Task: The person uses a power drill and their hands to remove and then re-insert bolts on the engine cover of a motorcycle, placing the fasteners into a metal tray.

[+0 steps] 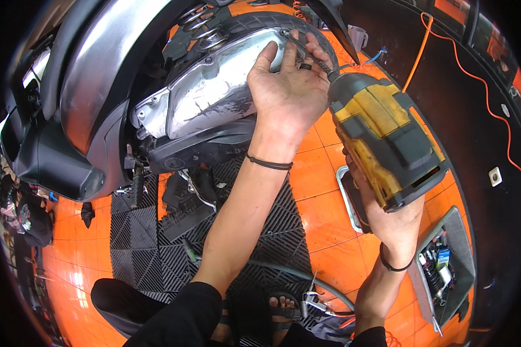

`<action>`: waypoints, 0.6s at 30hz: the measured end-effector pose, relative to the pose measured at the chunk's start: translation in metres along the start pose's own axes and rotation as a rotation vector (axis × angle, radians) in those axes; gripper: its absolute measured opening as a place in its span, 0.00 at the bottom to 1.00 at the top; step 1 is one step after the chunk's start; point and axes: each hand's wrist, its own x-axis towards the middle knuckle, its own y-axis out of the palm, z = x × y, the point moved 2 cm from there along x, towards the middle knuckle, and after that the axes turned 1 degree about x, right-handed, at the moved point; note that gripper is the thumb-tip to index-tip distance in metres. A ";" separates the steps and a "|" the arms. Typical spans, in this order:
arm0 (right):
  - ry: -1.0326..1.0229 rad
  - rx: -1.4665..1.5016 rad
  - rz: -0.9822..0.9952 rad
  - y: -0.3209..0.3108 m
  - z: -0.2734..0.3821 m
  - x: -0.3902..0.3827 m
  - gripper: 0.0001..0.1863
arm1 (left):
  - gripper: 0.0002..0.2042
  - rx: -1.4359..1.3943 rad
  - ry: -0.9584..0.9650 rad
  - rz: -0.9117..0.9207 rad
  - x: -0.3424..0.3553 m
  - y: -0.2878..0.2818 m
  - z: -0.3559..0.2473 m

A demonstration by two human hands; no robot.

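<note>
My right hand (382, 214) grips a yellow and black cordless impact driver (382, 136), whose body hides most of the fingers. A long thin driver shaft (298, 44) runs from its nose to a bolt hole (284, 33) at the far end of a scuffed silver engine cover (214, 81). Palm up, my left hand (289, 81) lies beside that end of the cover. Its thumb stands apart and the shaft crosses its fingers; it wears a dark ring. The cover belongs to a scooter, in front of its rear tyre (246, 24).
Grey scooter bodywork (92, 75) and a coil spring (202, 26) rise at left. A black ribbed mat (260, 231) lies on orange tiles, with black parts (188, 196) on it. A metal tray (348, 199), a hose (307, 272) and a grey bin of small items (454, 301) stand nearby.
</note>
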 end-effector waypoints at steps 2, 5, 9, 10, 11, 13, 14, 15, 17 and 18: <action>-0.049 -0.011 0.010 0.000 0.004 0.003 0.18 | 0.16 0.007 -0.004 0.010 -0.001 -0.003 -0.002; -0.148 -0.110 0.018 0.003 0.007 0.013 0.24 | 0.16 0.013 -0.028 0.007 0.000 -0.004 -0.006; -0.076 -0.152 0.013 0.008 0.016 0.013 0.20 | 0.15 0.065 -0.017 0.004 0.005 -0.007 -0.009; -0.060 -0.133 -0.001 0.010 0.015 0.009 0.18 | 0.15 0.145 0.033 0.012 0.006 -0.007 -0.007; -0.022 -0.060 -0.024 0.014 0.011 0.006 0.16 | 0.15 0.226 0.082 0.019 0.006 -0.008 -0.005; -0.019 -0.037 -0.071 0.020 0.004 0.002 0.14 | 0.15 0.417 0.117 0.040 -0.002 -0.007 -0.001; -0.053 -0.095 -0.091 0.020 0.000 0.003 0.13 | 0.15 0.523 0.101 0.058 -0.011 -0.005 0.006; -0.060 -0.131 -0.103 0.021 -0.001 0.003 0.13 | 0.16 0.628 0.085 0.077 -0.017 -0.003 0.011; -0.070 -0.182 -0.129 0.026 -0.002 0.001 0.13 | 0.16 0.675 0.092 0.107 -0.022 -0.001 0.010; -0.059 -0.177 -0.121 0.027 -0.003 0.000 0.13 | 0.15 0.682 0.092 0.103 -0.021 0.000 0.008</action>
